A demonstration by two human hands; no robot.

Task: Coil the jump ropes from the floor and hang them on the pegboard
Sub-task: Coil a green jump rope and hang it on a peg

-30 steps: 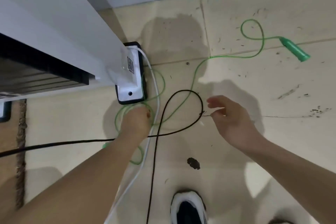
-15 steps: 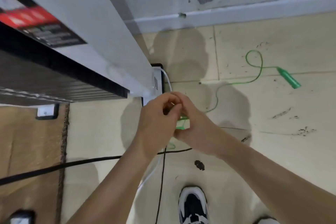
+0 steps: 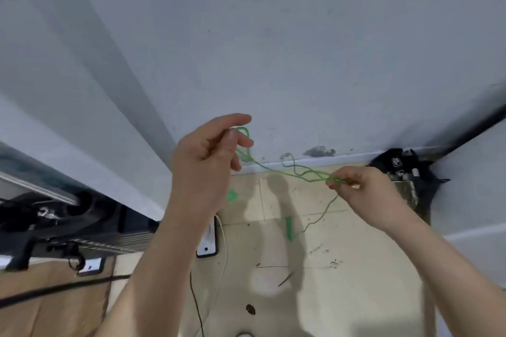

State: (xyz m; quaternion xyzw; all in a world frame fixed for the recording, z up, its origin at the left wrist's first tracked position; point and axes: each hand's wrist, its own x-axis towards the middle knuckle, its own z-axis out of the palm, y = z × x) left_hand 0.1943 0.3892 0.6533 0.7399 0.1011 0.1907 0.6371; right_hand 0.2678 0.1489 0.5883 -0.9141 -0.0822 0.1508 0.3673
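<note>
Surroundings:
- Pale grey-white painted wall (image 3: 273, 35), filling the upper half of the frame. A white skirting board (image 3: 345, 157) runs along its foot.
- Beige tiled floor (image 3: 342, 282), scuffed, with a dark blot (image 3: 250, 309) at lower centre.
- White slanted machine panel (image 3: 82, 123) at left, with dark slatted parts beneath it.
- Black-and-white plastic foot (image 3: 207, 242) at centre, partly hidden by the left forearm.
- Thin white cable (image 3: 224, 252) and thin black cable (image 3: 197, 306), both running down the floor at lower centre.
- Thick black cable (image 3: 54, 288) lying across a brown mat (image 3: 54, 314) at lower left.
- Black tangled object (image 3: 405, 172) in the corner at right, just behind the right hand.

Writing: a small pale label on the black object, too blurred to read.

Task item: thin green plastic jump rope (image 3: 287, 172), held off the floor. It is strung in several wavy strands between the two hands at frame centre, in front of the skirting. One green handle (image 3: 289, 228) hangs below it. A green blur lower left of the strands cannot be identified.

Hands:
- Left hand (image 3: 210, 156), raised, back to the camera. The thumb points up and right, and the fingers are curled round small loops of the rope.
- Right hand (image 3: 364, 191), lower and to the right. The thumb and fingertips are drawn narrow, pinching the gathered strands.
</note>
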